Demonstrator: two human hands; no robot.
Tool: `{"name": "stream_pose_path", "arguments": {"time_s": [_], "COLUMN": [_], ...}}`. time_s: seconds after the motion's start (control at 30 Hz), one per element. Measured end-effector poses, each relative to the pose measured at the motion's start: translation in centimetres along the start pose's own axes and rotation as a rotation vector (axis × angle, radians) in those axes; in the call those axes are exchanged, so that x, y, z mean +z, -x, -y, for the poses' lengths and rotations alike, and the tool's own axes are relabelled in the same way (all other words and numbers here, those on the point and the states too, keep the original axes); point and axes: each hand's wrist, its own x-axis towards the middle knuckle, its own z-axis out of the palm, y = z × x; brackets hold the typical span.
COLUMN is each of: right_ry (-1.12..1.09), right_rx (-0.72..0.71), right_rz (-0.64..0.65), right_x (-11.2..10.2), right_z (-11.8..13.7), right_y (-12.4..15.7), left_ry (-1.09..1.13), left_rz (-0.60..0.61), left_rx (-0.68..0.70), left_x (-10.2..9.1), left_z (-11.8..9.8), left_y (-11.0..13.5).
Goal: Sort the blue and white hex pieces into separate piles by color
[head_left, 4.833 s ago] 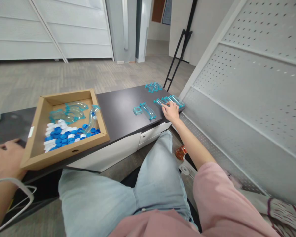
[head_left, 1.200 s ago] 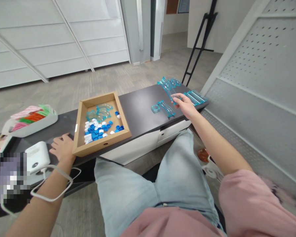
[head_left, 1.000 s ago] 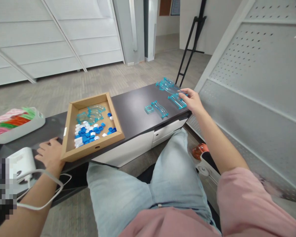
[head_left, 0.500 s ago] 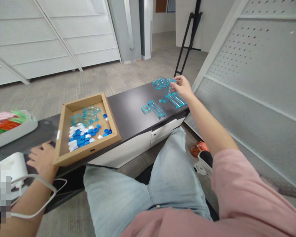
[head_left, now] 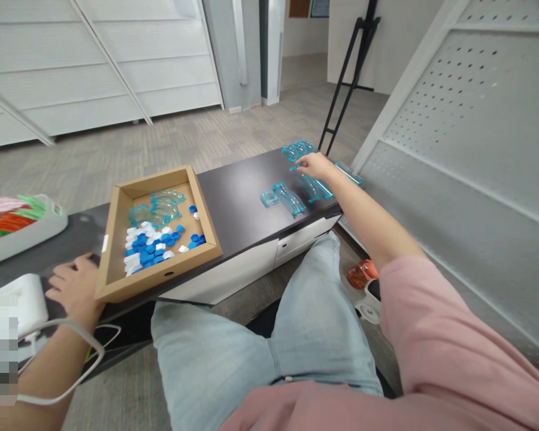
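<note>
My right hand (head_left: 317, 166) reaches across the dark table (head_left: 238, 203) to its far right end. Its fingers are stretched out low over clear blue track pieces, with the tips by a heap of curved ones (head_left: 297, 149). Straight clear blue tubes (head_left: 317, 188) lie just under the hand. An S-shaped piece (head_left: 290, 199) and a small square piece (head_left: 268, 198) lie to its left. My left hand (head_left: 74, 287) rests flat with fingers apart beside the near left corner of a cardboard tray (head_left: 206, 222). The tray holds small blue and white pieces (head_left: 149, 246) and clear curved pieces (head_left: 159, 206).
A white device (head_left: 20, 302) with a white cable lies by my left wrist. A grey bin of coloured items (head_left: 18, 222) stands at the far left. A black stand (head_left: 341, 90) and a perforated white panel (head_left: 453, 149) are on the right. An orange object (head_left: 360, 273) lies on the floor.
My right hand held a curved clear blue piece up half a second ago; now it is lowered over the pieces with fingers stretched out. My left hand has stayed beside the tray.
</note>
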Motion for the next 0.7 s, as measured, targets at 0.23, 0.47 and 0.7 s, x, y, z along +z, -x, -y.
{"name": "stream_pose_path", "arguments": {"time_s": [0.23,0.47,0.7], "right_ry": [0.101,0.104,0.118], "right_rx": [0.02,0.03,-0.202], "right_rz": [0.145,0.027,0.038], "right_x": [2.1,1.6,2.3], "right_z": [2.4,2.8,4.1], "right_y": [0.8,3.1,10.1], "left_ry": [-0.018,-0.029,-0.016], "left_rz": [0.027,-0.018,-0.067], "left_rx": [-0.018,0.016,0.115], "left_x": [-0.2,0.2,0.8], "left_z": [-0.2,0.0,0.5], "left_y": [0.1,0.3,0.1]}}
